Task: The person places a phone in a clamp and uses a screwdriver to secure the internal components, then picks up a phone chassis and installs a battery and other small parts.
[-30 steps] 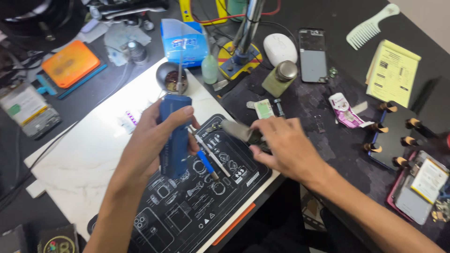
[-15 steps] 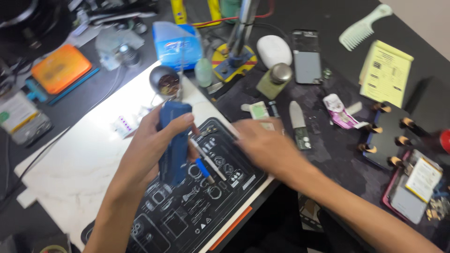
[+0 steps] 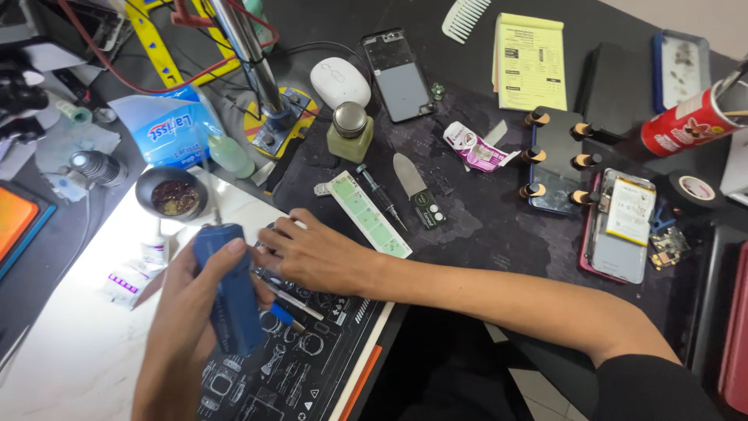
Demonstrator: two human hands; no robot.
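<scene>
Your left hand (image 3: pixel 195 312) has its fingers clenched round the blue electric screwdriver (image 3: pixel 230 288), tip-down over the black repair mat (image 3: pixel 312 374), while your right hand (image 3: pixel 312 253) lies flat, fingers released, steadying the work.

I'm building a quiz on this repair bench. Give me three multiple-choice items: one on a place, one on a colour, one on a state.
1. Where does the white comb lie?
A. far edge of the table
B. on the work mat
C. in the bowl

2. What colour is the device in the left hand?
A. red
B. blue
C. green

3. What is the right hand doing?
A. gripping the can
B. resting fingers down on the black printed mat
C. lifting the comb

Key: A, it lies at the top by the yellow notepad; B, its casing is blue; B, its fingers rest there.
</scene>
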